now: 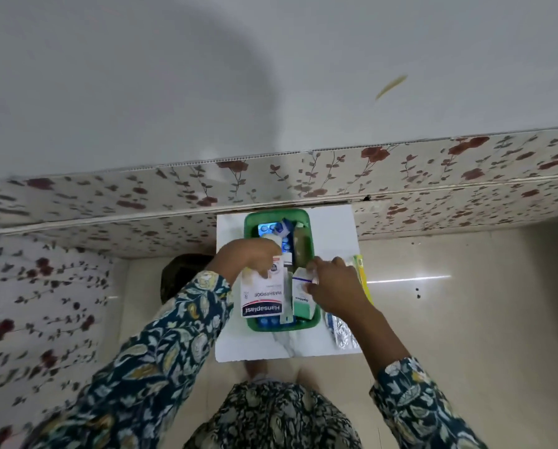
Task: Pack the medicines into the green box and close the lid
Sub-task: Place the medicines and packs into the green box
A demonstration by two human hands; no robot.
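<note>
The green box (pixel 251 222) stands open on a small white table (pixel 332 228), filled with blister packs, bottles and cartons. My left hand (pixel 248 254) grips the top of a white Hansaplast carton (pixel 262 294) that lies over the box's near left part. My right hand (pixel 332 283) holds a white and green carton (pixel 302 299) in the box's near right corner. A blue blister strip (pixel 268 227) lies at the far end. No lid is visible.
A yellow-green tube (pixel 361 270) and a silver blister strip (pixel 344 332) lie on the table's right edge. A dark round object (pixel 182 273) sits on the floor to the left. Floral-patterned panels line the wall behind and at left.
</note>
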